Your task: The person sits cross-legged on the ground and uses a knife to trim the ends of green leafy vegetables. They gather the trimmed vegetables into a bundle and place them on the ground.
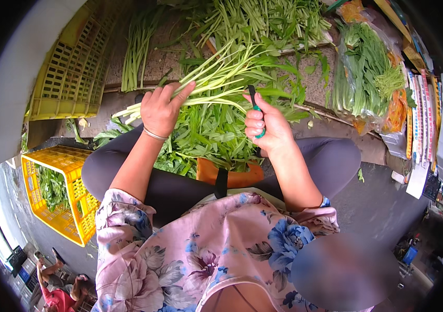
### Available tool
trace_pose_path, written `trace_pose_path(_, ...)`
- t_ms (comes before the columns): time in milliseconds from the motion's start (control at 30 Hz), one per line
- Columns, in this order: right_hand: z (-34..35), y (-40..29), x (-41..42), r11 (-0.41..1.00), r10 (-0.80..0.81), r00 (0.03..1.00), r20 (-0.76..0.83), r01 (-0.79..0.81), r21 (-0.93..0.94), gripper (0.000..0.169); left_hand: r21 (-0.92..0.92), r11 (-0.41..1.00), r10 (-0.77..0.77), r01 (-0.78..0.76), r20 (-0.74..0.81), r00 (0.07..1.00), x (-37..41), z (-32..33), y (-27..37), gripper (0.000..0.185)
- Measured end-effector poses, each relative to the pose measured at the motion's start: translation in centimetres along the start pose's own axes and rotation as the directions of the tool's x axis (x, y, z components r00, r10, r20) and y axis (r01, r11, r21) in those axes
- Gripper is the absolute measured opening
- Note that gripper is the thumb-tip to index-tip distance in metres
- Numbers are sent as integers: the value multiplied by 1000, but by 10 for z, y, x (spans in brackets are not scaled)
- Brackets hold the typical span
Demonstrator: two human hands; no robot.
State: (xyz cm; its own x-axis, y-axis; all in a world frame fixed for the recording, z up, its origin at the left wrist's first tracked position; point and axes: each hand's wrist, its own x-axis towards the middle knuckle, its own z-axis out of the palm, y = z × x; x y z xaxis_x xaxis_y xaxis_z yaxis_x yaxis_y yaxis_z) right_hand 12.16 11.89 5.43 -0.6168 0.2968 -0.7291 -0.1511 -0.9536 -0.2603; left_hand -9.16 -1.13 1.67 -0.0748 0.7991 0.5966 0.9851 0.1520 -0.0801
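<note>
My left hand (163, 107) is closed around a bunch of long pale-green leafy vegetable stems (213, 74), whose cut ends stick out to the left and whose leaves spread to the right. In my right hand (264, 123) is a small knife (253, 97) with a green handle and a dark blade pointing up, close to the stems. Loose green leaves (213, 132) are heaped below both hands, over an orange container (205, 169) between my legs. More trimmed stems (139, 58) lie on the ledge beyond my left hand, and a large pile of stalks (260, 19) lies farther ahead.
A yellow plastic crate (55, 156) holding greens lies at left, under an upright yellow-green crate (73, 66). Bagged leafy greens (365, 74) and a stack of printed cartons (420, 117) are at right. A person in a red top (59, 298) sits far off at lower left.
</note>
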Motion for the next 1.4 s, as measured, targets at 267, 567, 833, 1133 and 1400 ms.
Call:
trace_pose_path(267, -33, -35, -32, 878, -471, 860, -195, 437, -194, 31, -14, 1000, -28, 28, -19, 999, -2, 3, -4, 52)
trace_pose_path(567, -1, 0, -10, 994, 74, 983, 170, -86, 66, 34, -28, 1000, 0, -1, -20, 1000, 8, -4, 3, 50)
trace_pose_path(833, -38, -18, -21, 891, -381, 910, -163, 314, -328, 36, -40, 999, -31, 31, 20, 999, 2, -3, 3, 52)
trace_pose_path(1133, -21, 11, -64, 995, 0, 739, 674, -69, 75, 52, -25, 996, -89, 89, 9, 996, 2, 8, -4, 56)
trace_pose_path(1400, -24, 47, -1, 918, -179, 916, 360, 24, 396, 34, -9, 998, -68, 68, -23, 997, 2, 4, -8, 51)
